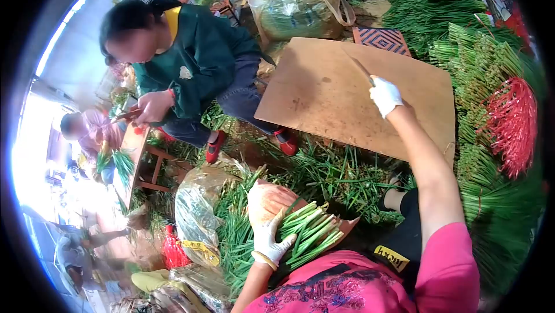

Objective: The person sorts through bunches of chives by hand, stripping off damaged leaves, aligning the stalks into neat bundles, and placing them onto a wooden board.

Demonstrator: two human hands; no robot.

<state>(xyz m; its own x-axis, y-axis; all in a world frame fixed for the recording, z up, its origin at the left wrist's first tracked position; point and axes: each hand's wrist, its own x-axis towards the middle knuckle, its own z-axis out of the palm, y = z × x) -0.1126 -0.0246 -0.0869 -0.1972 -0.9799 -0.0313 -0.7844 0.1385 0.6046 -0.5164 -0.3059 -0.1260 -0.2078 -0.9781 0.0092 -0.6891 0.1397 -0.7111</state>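
A seated person [199, 58] in red shoes [214, 146], a patterned seat [381, 41].

One camera on the wearer's head looks forward and down in a wide round view, the pink shirt [341, 284] close below, the counter [324, 87] farther out, seen from above its near edge.

R arm [425, 163] outstretched, R hand [384, 96] closed; L hand [270, 242] near torso.

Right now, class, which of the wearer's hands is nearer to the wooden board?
The right hand, holding a knife over the board; the left hand is away, gripping green stalks.
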